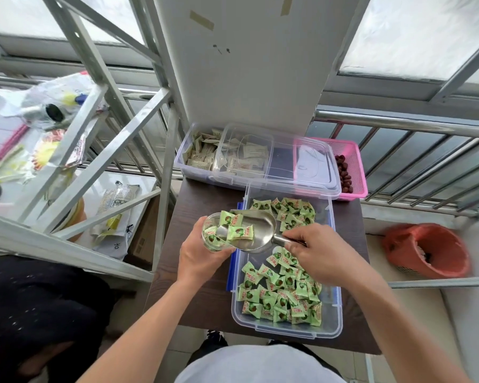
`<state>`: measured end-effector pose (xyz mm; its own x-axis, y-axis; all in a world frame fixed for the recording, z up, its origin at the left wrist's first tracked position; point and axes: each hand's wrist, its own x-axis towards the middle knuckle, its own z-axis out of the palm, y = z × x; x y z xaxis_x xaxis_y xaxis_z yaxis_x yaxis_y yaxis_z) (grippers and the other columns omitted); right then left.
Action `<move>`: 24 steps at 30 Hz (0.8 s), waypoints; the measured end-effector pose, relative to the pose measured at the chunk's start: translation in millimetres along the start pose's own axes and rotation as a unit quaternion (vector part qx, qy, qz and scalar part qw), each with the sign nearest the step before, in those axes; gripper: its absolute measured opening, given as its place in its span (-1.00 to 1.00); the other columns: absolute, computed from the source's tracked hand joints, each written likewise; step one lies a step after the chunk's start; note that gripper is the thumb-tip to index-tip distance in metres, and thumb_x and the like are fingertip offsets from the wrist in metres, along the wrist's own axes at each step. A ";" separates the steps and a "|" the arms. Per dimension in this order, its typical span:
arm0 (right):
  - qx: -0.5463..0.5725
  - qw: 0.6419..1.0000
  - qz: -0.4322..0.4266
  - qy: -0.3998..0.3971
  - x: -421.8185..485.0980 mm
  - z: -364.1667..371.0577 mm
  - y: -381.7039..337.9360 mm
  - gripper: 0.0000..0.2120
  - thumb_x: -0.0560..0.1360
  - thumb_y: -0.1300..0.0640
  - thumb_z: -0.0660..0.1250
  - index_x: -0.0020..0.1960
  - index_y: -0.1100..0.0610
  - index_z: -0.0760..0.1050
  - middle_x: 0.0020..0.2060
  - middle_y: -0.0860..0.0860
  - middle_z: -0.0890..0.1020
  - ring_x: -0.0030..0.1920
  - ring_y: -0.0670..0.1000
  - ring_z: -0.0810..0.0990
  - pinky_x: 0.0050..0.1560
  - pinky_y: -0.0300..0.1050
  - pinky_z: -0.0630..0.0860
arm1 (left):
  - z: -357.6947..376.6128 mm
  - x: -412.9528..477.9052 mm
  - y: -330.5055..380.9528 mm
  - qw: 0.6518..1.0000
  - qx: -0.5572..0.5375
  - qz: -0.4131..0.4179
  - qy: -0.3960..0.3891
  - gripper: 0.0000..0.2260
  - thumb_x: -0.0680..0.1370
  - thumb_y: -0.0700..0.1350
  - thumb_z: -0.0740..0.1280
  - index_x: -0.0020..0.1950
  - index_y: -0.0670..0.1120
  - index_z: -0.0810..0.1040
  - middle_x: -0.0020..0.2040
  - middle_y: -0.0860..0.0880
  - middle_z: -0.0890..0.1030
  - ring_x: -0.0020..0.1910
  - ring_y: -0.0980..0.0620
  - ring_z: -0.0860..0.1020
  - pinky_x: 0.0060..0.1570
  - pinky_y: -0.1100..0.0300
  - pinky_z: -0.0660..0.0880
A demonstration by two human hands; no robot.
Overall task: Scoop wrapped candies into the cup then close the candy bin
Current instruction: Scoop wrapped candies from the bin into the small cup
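Tipping: the metal scoop (253,233) leans its front lip against the rim of the clear cup (214,233), with two green wrapped candies (237,226) lying at the mouth of the scoop and partly over the cup.
Left hand: the left hand (202,258) holds the cup from below and behind; its fingers (221,251) are curled around the cup wall, pinching it against the thumb.
Right hand: the right hand (322,254) grips the scoop's handle; its fingers (295,246) are pressed together around the handle.
Cup contents: a few green candies are visible through the cup's wall.
Candy bin: the clear candy bin (288,324) stands open on the dark counter (202,294), just right of the cup, with green candies heaped at its near end and far end and a barer patch under the scoop.
Lid: a clear lid (285,158) lies across the far containers, touching the candy bin's far edge.
Second bin: a clear bin of pale wrapped packets (202,153) sits at the far left of the counter, partly under the lid.
Pink basket: a pink basket (354,161) with dark red fruit stands at the far right, behind the lid.
Floor right: a red-lined waste basket (426,250) stands well apart from the counter.
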<state>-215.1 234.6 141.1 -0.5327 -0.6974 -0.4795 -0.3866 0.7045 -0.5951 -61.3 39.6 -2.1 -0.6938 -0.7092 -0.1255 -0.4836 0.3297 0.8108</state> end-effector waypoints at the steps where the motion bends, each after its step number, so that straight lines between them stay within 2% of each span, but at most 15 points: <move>1: -0.017 1.000 0.000 0.000 1.0 -2.5 -6.9 -0.75 0.65 0.13 0.21 -0.15 0.15 0.55 -0.40 0.04 0.49 -0.44 -0.01 0.35 -0.40 -0.09 0.30 | -0.6 -0.5 0.5 1.000 0.000 0.003 -0.003 -0.33 0.28 0.03 0.64 0.10 0.57 0.33 -0.04 0.40 0.61 0.00 0.34 0.58 0.07 0.17 0.58; 3: -0.046 0.999 0.001 0.000 3.2 -6.2 -18.4 -0.72 0.64 0.13 0.21 -0.19 0.18 0.55 -0.39 0.07 0.51 -0.43 0.01 0.36 -0.38 -0.09 0.31 | -1.8 -1.8 1.7 1.000 -0.004 0.008 -0.005 -0.36 0.29 0.04 0.64 0.09 0.55 0.34 -0.01 0.44 0.59 0.01 0.38 0.58 0.04 0.19 0.58; 7: -0.045 0.999 0.009 -0.008 3.3 -12.4 -35.4 -0.70 0.64 0.13 0.21 -0.15 0.16 0.65 -0.38 0.13 0.60 -0.45 0.00 0.40 -0.43 -0.14 0.33 | -2.4 -2.4 -0.7 1.000 -0.001 0.012 0.000 -0.36 0.29 0.05 0.64 0.09 0.54 0.34 -0.06 0.36 0.61 0.00 0.40 0.56 0.01 0.20 0.57; 11: -0.054 0.998 0.011 -0.004 -0.2 -17.0 -42.5 -0.67 0.62 0.14 0.22 -0.21 0.25 0.62 -0.43 0.10 0.53 -0.46 0.00 0.35 -0.44 -0.15 0.32 | -2.0 -0.9 -5.3 1.000 0.005 0.010 -0.001 -0.36 0.29 0.06 0.65 0.12 0.48 0.35 -0.02 0.28 0.62 0.00 0.31 0.59 0.03 0.13 0.60; 14: -0.044 0.999 0.010 -0.014 -2.5 -24.6 -40.8 -0.68 0.62 0.13 0.25 -0.20 0.23 0.64 -0.38 0.21 0.61 -0.45 0.00 0.36 -0.42 -0.10 0.34 | -2.6 0.4 -7.4 1.000 0.009 0.010 -0.002 -0.33 0.29 0.04 0.65 0.12 0.53 0.32 -0.03 0.29 0.60 0.00 0.37 0.56 0.03 0.20 0.58; 16: -0.011 1.000 0.023 -0.005 -1.7 -32.6 -31.7 -0.73 0.62 0.11 0.27 -0.14 0.12 0.70 -0.31 0.15 0.69 -0.48 -0.05 0.38 -0.42 -0.11 0.35 | -2.6 1.3 -10.3 1.000 0.003 -0.002 0.006 -0.36 0.29 0.06 0.65 0.14 0.45 0.34 -0.01 0.28 0.60 0.01 0.31 0.58 0.05 0.18 0.58; 18: 0.038 0.997 0.055 0.032 3.8 -36.9 -11.7 -0.75 0.63 0.12 0.27 -0.10 0.08 0.71 -0.35 0.06 0.69 -0.53 -0.11 0.37 -0.44 -0.17 0.34 | -2.7 2.3 -11.8 1.000 0.007 -0.012 0.013 -0.33 0.27 0.08 0.66 0.20 0.36 0.34 0.02 0.26 0.59 0.03 0.23 0.58 0.09 0.15 0.57; 21: 0.047 0.986 0.128 0.091 19.5 -24.7 29.5 -0.70 0.61 0.16 0.25 -0.19 0.24 0.64 -0.42 0.04 0.59 -0.50 -0.05 0.36 -0.39 -0.17 0.31 | -1.7 3.6 -15.9 0.998 -0.011 -0.044 0.042 -0.33 0.27 0.07 0.67 0.24 0.27 0.39 0.03 0.22 0.59 0.08 0.10 0.59 0.08 0.18 0.52; 24: 0.036 0.981 0.180 0.058 31.8 10.0 55.2 -0.66 0.61 0.19 0.20 -0.32 0.18 0.54 -0.48 0.02 0.48 -0.48 0.01 0.35 -0.39 -0.14 0.28 | 0.3 4.7 -18.2 0.996 0.002 -0.063 0.061 -0.24 0.25 0.07 0.68 0.37 0.08 0.43 0.11 0.06 0.61 0.13 0.02 0.57 0.17 0.11 0.52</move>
<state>-245.8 250.0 86.5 -0.7081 -0.3821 -0.5938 -0.1052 0.8886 -0.4464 -55.9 30.5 -17.5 -0.5569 -0.8160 -0.1551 -0.5657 0.2358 0.7902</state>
